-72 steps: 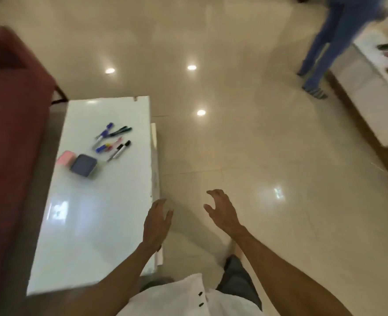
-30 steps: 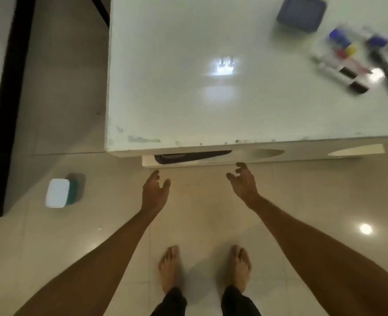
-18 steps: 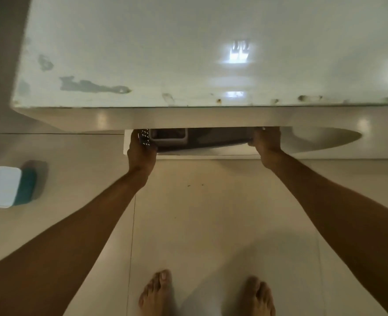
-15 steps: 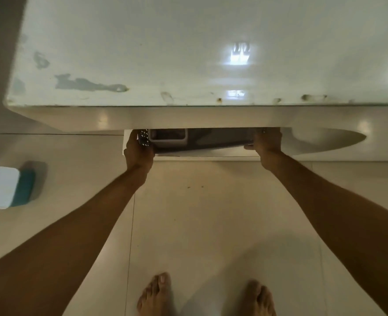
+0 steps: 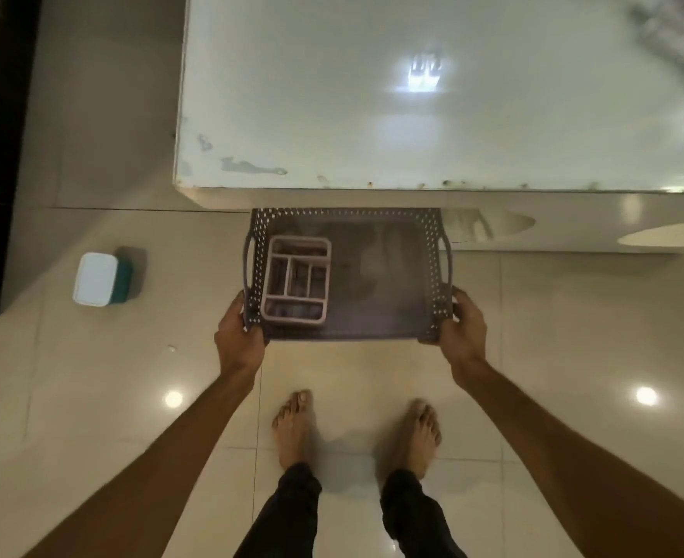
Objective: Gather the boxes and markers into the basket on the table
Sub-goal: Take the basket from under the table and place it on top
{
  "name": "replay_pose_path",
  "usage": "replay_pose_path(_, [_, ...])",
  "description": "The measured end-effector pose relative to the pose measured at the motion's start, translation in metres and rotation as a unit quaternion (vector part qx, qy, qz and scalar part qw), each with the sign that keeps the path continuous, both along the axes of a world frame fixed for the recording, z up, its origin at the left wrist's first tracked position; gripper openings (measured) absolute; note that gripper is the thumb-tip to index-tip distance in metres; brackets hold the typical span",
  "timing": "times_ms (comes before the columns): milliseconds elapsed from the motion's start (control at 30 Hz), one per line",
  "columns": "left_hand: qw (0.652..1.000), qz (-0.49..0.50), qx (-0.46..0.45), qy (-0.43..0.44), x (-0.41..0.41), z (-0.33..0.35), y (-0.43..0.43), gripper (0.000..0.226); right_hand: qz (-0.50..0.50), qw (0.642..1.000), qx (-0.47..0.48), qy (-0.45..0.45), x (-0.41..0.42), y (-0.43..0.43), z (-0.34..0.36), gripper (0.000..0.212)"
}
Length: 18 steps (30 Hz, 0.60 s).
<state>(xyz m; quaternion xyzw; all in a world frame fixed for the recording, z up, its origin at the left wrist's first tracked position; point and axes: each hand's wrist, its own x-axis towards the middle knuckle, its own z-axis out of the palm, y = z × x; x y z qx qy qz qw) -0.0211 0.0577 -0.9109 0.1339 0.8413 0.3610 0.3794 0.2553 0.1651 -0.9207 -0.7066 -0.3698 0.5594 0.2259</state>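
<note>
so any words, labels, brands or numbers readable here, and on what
None can be read.
basket: no label shows.
pink organiser inside it: plain.
white-lidded teal box on the floor: no print visible.
markers at the table's far corner: too blurred to tell.

Perforated grey plastic basket (image 5: 372, 316), smooth pale pink plastic organiser (image 5: 297, 280) inside it, glossy white desk (image 5: 372, 114) top with chipped, worn front edge, polished reflective beige floor (image 5: 91, 396) tiles, smooth white-lidded teal plastic box (image 5: 101, 279)
</note>
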Motion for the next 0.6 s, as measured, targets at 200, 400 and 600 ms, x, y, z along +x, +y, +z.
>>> replay_pose_path(200, [1.0, -0.004, -0.012, -0.025, 0.028, 0.095, -0.061, 0.046, 0.006, 1.0, -0.003, 0.01, 0.03, -0.059, 0.097, 0.033])
replay_pose_path(400, [0.999, -0.017, 0.031, -0.031, 0.04, 0.177, -0.066, 0.051, 0.01, 0.999, 0.031, 0.011, 0.051, -0.062, 0.176, 0.043])
replay_pose_path(600, [0.993, -0.044, 0.109, -0.023, 0.03, 0.222, 0.003, 0.052, 0.005, 0.995, 0.099, 0.002, 0.051, -0.006, 0.213, 0.058])
